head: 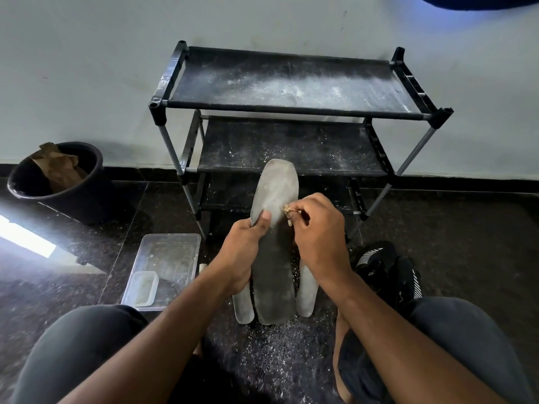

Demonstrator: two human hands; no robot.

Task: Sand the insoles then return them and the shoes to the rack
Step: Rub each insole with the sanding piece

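Observation:
A long grey insole point(275, 258) stands tilted in front of me, its toe end dusted pale. My left hand point(248, 249) grips its left edge, thumb on the face. My right hand point(315, 228) pinches a small crumpled scrap of brown sandpaper point(288, 210) against the insole's right edge. Two more pale insoles point(243, 306) point(307, 293) lie on the floor behind it. Black shoes point(388, 269) with white stripes sit on the floor at the right. The black shoe rack point(291, 109) stands against the wall, its shelves bare and dusty.
A black bucket point(58, 182) with brown paper in it stands at the left by the wall. A clear plastic tub point(163, 266) holding a smaller container lies on the floor left of my hands. White sanding dust covers the dark floor between my knees.

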